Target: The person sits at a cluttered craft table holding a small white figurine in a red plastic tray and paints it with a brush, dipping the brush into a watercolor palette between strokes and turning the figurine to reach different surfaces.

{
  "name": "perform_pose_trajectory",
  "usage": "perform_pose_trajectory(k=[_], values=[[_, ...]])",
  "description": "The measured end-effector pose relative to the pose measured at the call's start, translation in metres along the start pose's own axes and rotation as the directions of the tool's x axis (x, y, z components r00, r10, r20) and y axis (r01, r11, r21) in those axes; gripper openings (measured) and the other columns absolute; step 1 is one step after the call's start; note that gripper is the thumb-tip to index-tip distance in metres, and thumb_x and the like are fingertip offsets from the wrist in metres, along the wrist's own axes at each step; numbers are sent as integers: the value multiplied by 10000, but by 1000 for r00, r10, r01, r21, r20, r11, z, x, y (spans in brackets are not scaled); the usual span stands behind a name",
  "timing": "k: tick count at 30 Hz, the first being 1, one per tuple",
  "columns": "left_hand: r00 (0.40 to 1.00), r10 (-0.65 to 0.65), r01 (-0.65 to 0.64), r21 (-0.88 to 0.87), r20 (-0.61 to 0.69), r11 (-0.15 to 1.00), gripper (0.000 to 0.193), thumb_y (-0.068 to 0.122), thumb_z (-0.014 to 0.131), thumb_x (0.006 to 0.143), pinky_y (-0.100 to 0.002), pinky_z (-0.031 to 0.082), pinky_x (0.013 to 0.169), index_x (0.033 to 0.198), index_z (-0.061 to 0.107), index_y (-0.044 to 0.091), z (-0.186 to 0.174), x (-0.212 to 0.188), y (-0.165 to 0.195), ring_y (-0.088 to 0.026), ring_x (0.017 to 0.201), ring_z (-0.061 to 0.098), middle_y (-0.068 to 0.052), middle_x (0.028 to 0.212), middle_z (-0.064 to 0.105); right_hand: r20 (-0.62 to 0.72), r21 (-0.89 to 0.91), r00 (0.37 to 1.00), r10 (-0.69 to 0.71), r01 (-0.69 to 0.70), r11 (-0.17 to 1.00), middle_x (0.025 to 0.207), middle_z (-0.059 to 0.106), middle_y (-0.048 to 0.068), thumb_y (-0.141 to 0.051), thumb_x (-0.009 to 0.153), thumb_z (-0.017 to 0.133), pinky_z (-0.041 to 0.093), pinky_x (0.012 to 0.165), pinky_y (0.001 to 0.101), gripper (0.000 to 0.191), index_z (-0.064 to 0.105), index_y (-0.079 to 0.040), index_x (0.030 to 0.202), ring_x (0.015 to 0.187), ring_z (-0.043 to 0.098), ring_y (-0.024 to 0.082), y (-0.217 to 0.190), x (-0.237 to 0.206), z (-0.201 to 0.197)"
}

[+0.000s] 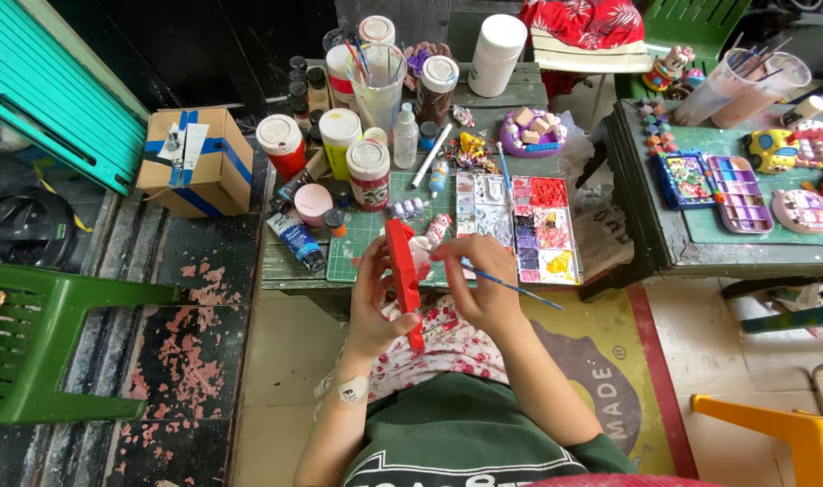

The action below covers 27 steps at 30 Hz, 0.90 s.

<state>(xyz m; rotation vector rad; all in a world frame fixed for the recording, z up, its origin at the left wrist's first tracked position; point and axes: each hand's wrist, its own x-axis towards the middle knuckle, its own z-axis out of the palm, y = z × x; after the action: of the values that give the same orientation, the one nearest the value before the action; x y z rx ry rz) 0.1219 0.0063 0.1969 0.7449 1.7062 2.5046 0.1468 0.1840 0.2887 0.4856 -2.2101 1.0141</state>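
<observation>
At frame centre the left hand (372, 302) grips a flat red painted piece (403, 278) upright, long axis vertical, while the right hand (484, 284), just right of it, pinches a thin blue paintbrush (511, 284) angled toward it.

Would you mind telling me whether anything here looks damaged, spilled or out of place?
Nothing is spilled. The dark floor panel left of the table is damaged: its coating has flaked off in pinkish patches. The left hand holds a red flat piece upright, and the right hand holds a thin brush, as expected.
</observation>
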Motion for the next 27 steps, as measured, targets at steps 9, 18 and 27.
perform_pose_trajectory(k=[9,18,27], values=[[1000,-1,1,-33,2,999,1228,588,913,725,-409,510,1140,1611,275,26,-1,-2,1,-232,1382,543,-114,1516,478,60,-43,998,-21,24,999,934,733,85,17,877,653,470,719,395,138,660,-69,985,817,678,289,1,1,-5],[996,-64,57,-117,-63,992,1253,587,917,705,-419,472,1157,1604,241,35,-9,-7,-11,-250,1427,509,-126,1543,464,-187,341,918,349,-273,900,1036,702,56,13,1023,514,535,759,247,91,559,-46,1075,916,700,127,50,-37,-35],[987,-3,-43,-281,-161,959,1117,595,834,837,-461,470,1161,1623,315,-6,-19,-10,-19,-266,1352,549,-141,1503,505,-4,8,808,589,-589,808,869,756,30,-118,994,660,478,596,247,90,630,-43,1033,716,660,82,133,-80,-28]])
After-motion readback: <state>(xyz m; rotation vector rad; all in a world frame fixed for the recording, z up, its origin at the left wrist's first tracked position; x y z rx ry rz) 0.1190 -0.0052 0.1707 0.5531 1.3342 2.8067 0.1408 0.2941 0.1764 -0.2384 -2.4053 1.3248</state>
